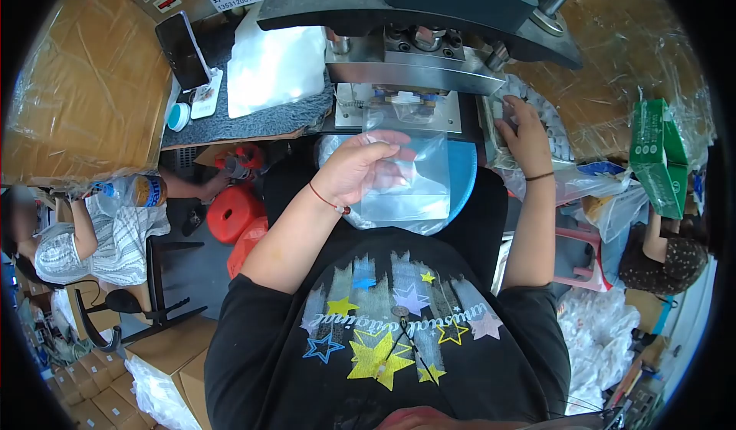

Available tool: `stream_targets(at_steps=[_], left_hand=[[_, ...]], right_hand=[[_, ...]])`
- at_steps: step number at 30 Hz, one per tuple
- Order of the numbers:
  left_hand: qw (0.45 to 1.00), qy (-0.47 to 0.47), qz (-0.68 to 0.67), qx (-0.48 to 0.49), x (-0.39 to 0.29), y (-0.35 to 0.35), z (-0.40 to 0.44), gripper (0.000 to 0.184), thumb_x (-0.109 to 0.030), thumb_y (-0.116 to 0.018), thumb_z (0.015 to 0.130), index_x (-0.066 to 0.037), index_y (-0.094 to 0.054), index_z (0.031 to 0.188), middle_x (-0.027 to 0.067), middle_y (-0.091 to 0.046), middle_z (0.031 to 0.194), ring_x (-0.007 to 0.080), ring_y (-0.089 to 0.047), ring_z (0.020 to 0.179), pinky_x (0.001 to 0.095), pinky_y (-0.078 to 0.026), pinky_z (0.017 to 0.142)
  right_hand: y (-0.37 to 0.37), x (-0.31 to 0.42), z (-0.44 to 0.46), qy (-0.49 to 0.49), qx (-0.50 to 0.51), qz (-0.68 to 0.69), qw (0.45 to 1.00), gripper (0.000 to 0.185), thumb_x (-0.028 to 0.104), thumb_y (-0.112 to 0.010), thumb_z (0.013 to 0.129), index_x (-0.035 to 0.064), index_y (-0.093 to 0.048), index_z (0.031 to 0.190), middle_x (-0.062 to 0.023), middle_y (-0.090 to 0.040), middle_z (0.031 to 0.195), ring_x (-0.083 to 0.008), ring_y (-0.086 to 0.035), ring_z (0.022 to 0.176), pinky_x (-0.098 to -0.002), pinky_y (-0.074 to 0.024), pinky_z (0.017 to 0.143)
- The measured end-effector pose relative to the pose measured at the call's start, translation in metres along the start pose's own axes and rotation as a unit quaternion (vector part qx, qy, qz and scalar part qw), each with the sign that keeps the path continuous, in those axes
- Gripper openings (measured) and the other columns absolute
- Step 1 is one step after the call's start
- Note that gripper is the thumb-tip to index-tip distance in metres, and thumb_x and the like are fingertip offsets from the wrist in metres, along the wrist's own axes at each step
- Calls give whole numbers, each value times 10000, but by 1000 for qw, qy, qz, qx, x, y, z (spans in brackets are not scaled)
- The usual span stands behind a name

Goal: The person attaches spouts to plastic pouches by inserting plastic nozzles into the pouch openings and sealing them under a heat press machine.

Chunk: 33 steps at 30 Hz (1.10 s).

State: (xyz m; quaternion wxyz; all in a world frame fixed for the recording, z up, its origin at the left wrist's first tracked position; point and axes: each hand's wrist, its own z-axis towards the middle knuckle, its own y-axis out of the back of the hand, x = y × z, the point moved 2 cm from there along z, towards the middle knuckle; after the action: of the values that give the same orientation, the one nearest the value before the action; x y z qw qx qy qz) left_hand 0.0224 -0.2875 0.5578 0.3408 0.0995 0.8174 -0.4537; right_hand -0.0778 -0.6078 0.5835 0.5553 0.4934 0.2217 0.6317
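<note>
My left hand [354, 171] is closed on a clear plastic bag [418, 181], thumb on the near face and fingers behind the film. The bag's upper end reaches the metal plate [452, 115] under the press head [422, 46] of the machine. Right of that plate, my right hand [527, 135] hovers at a tray [494, 135] with small pale parts [540, 112] around it. Its thumb and fingers are curved but apart, and I see nothing between them. Below the bag, a blue round container [464, 181] rests by my lap.
A stack of clear sheets or bags [276, 65] lies on a grey-blue cloth [238, 115] at left, beside a propped phone [184, 50]. Taped cardboard boxes [92, 77] flank the machine. A red stool [230, 214] stands lower left. Other people sit at both sides.
</note>
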Motion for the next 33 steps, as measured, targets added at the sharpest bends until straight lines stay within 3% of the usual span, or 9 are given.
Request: stream_targets(at_steps=[10,12,15,16,17,22,26,29,33], left_hand=[[1000,-15,-14,2,0,3,1,353,-108,-629,977,44,-579,1291,216,-691,1149,228,-701,916,356,-584,750],[965,-156,155,-146,-10,16,-3,390,-123,-620,990,36,-533,1335,220,-644,1251,227,-700,937,346,-586,739],[770,-331,457,-298,-47,57,-9,553,-267,-664,974,9,-471,1413,251,-573,1349,344,-618,1158,430,-517,926],[619,-384,580,-366,-69,70,-13,624,-327,-685,959,2,-456,1437,274,-543,1377,397,-571,1250,466,-480,1004],[350,-436,727,-399,-96,73,-23,687,-370,-701,937,8,-447,1452,313,-503,1412,437,-512,1316,487,-441,1045],[361,-333,839,-233,-61,73,-48,501,-200,-646,940,-35,-529,1399,242,-558,1383,437,-530,1282,543,-434,1028],[532,-376,698,-297,-48,91,-56,246,-73,-665,920,-17,-677,1159,123,-727,956,257,-704,925,330,-535,798],[807,-306,462,-203,-37,58,-58,126,-73,-679,928,6,-723,1016,49,-727,882,130,-673,801,270,-518,731],[836,-254,471,-122,-17,23,-45,147,-116,-695,939,13,-744,990,16,-741,849,70,-649,766,235,-512,719]], right_hand=[[-2,-7,-2,1,40,0,999,338,113,-713,868,87,-649,1198,-149,-629,1063,-359,-650,906,-440,-521,791],[-4,-7,-2,17,11,-13,1000,310,90,-683,877,83,-649,1185,-155,-630,1062,-373,-650,920,-450,-520,801],[-3,-7,-4,18,26,-45,998,296,64,-634,895,61,-632,1191,-176,-648,1098,-385,-658,964,-458,-525,820],[-4,-8,-6,-2,-6,-33,999,286,69,-627,904,49,-629,1189,-183,-653,1105,-386,-660,967,-454,-527,821],[-6,-8,-9,-20,-35,-20,999,278,74,-620,912,37,-626,1187,-189,-657,1111,-386,-662,969,-451,-529,822],[13,7,-16,-22,-92,10,995,237,93,-601,943,3,-628,1161,-203,-677,1111,-384,-668,967,-435,-534,824],[24,44,-22,24,-78,44,996,207,77,-616,932,17,-655,1126,-174,-694,1044,-357,-674,934,-410,-535,798],[14,90,-18,151,42,100,983,134,38,-642,902,31,-701,1022,-127,-708,969,-317,-680,892,-380,-536,757],[22,143,-4,129,66,259,955,107,41,-680,894,44,-729,989,-119,-722,939,-294,-687,839,-368,-543,744]])
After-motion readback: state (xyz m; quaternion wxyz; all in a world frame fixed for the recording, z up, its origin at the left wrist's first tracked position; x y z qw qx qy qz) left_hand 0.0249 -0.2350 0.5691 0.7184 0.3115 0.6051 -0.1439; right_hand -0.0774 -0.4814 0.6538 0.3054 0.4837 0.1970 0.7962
